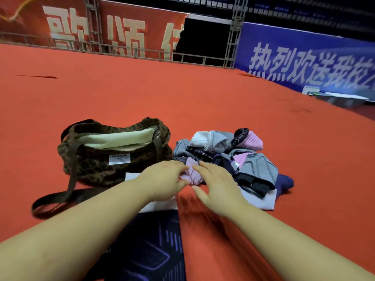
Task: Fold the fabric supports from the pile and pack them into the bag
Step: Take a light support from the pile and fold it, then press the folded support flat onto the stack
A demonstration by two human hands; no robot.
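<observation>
A leopard-print bag (113, 157) lies open on the red carpet at centre left, showing its pale green lining. To its right sits a pile of fabric supports (229, 159) in grey, white, pink and dark blue. At the pile's near-left edge lies a pink support (191, 172). My left hand (164, 179) touches its left side and my right hand (219, 185) its right side, fingers mostly straight, thumbs toward each other. Neither hand visibly grips it.
A dark blue patterned cloth (150, 248) with a white piece (160, 205) above it lies under my left forearm. The bag's brown strap (52, 203) trails to the left. Red and blue banners and a metal truss (235, 31) stand at the carpet's far edge.
</observation>
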